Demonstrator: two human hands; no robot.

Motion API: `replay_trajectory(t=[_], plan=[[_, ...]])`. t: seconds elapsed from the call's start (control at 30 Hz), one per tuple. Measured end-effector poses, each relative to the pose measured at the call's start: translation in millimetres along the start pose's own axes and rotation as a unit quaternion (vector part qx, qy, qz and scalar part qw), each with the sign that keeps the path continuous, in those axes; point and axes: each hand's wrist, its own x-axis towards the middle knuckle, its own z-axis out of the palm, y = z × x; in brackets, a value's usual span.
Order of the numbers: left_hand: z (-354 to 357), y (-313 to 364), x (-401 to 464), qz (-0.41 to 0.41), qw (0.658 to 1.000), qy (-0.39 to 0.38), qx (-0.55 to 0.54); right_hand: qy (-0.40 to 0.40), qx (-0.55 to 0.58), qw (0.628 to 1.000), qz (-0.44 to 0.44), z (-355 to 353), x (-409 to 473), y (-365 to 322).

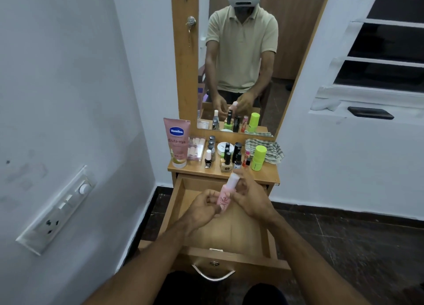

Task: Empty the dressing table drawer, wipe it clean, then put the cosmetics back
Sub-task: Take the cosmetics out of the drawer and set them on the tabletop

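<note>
Wood-toned and pulled fully out, the drawer (pixel 181 203) sits at the centre of the view, its curved metal handle (pixel 213 274) at 6 o'clock, nearest the person. Above the drawer's open cavity both hands meet on a pink bottle (pixel 226 195) with a pale cap, tilted so the cap points toward 1 o'clock. The left hand (pixel 203 209), at 9 o'clock of the bottle, curls its fingers round the lower body; the right hand (pixel 251 199), at 3 o'clock, wraps the upper part near the cap.

Beyond, toward 12 o'clock, the dressing table top (pixel 270 175) carries the cosmetics: a pink Vaseline tube (pixel 176 142) upright at the 9 o'clock end, a clear box (pixel 196 148) just beside it, a cluster of nail polish bottles (pixel 226 157) in the middle with a white jar (pixel 222 146) behind them, and a lime-green stick (pixel 258 157) at the 3 o'clock end, touching a striped cloth (pixel 271 150).

Farther still, the mirror (pixel 238 59) reflects the person seated in a pale shirt.
</note>
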Motion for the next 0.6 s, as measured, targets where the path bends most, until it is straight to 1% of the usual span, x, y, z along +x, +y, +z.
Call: replay_trajectory(t=[0.1, 0.2, 0.3, 0.4, 0.5, 0.6], plan=[[-14.1, 7.5, -2.4, 0.069, 0.994, 0.082, -0.008, 0.006, -0.007, 0.998, -0.066, 0.6, 17.0, -34.2], [-24.9, 20.7, -8.4, 0.12, 0.98, 0.155, -0.042, 0.011, -0.021, 0.996, -0.089, 6.5, 41.4, -61.1], [-36.0, 31.3, -6.4, 0.122, 0.972, 0.191, -0.061, 0.022, -0.021, 0.996, -0.089, 13.7, 60.9, -81.4], [-47.4, 36.4, -6.4, 0.117, 0.969, 0.211, -0.055, 0.049, -0.036, 0.995, -0.084, 21.0, 76.0, -96.1], [-57.6, 30.7, -7.1, 0.105, 0.971, 0.213, -0.041, 0.074, -0.068, 0.993, -0.068, 28.0, 90.6, -100.5], [-63.5, 22.3, -8.0, 0.085, 0.972, 0.22, -0.014, 0.079, -0.095, 0.991, -0.049, 32.1, 99.4, -99.3]])
